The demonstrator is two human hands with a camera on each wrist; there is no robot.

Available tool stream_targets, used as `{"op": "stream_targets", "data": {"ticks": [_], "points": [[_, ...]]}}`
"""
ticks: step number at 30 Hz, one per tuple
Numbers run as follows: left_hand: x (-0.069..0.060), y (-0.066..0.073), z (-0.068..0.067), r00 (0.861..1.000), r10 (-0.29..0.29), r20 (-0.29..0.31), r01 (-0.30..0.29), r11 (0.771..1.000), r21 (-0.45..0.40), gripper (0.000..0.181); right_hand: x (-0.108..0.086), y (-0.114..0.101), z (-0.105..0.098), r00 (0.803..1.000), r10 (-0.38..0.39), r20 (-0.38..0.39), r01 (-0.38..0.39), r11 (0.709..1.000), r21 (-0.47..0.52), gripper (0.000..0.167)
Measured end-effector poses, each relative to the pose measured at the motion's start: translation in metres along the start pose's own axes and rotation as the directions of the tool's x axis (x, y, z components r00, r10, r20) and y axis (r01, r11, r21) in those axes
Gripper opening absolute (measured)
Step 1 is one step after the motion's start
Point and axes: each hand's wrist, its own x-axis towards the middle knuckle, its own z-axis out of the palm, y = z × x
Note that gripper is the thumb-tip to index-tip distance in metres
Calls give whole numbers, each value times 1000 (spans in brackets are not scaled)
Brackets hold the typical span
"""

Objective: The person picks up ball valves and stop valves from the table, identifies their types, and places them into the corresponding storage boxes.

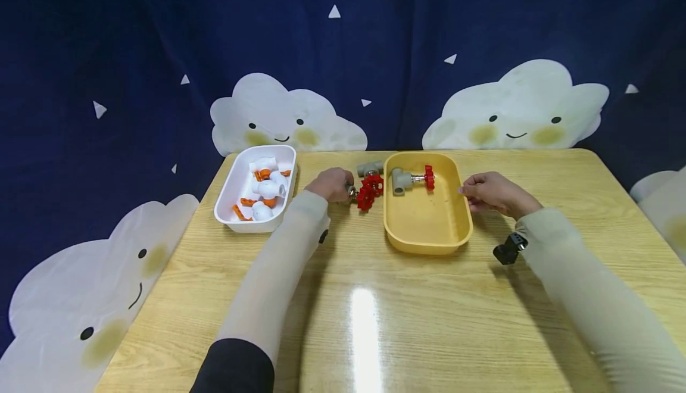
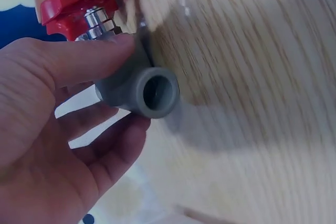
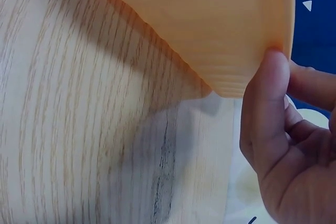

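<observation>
My left hand (image 1: 331, 184) grips a grey pipe valve (image 2: 123, 86) with a red handwheel (image 2: 79, 1), thumb on one side and fingers on the other. Its round open end faces the left wrist camera. Just beyond, a second grey valve (image 1: 368, 168) lies on the table against the yellow tray's left side, partly behind the held one's wheel. Inside the yellow tray (image 1: 429, 246), near its far end, another grey valve (image 1: 401, 181) lies on its side. My right hand (image 1: 493, 193) pinches the tray's right rim between thumb and fingers (image 3: 268, 93).
A white tray (image 1: 227, 214) at the left holds several white pipe fittings (image 1: 270, 188) and orange-handled parts (image 1: 242, 213). The wooden table (image 1: 418, 315) ends at a dark blue curtain (image 1: 396, 41) with cloud shapes.
</observation>
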Motion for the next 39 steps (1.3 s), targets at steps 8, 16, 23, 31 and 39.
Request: {"op": "stream_targets", "data": {"ticks": [8,16,23,31,39], "points": [[-9,-11,0,990,112,85,-125,980,158,57,-4,-3,1,1000,-5,5,5,1000,9,35],[-13,-16,3,991,127,38,-132,966,223,56,-4,-1,0,1000,-7,-2,8,1000,27,36],[-14,-18,6,996,91,13,-91,964,250,69,-4,-1,0,1000,5,-8,-4,1000,31,35],[-14,-16,9,998,69,-10,-65,969,237,59,-5,1,1,1000,-1,-5,1,999,44,35],[-14,-16,10,999,45,-23,-39,977,209,59,-6,-1,2,1000,-18,-10,18,999,37,35]]}}
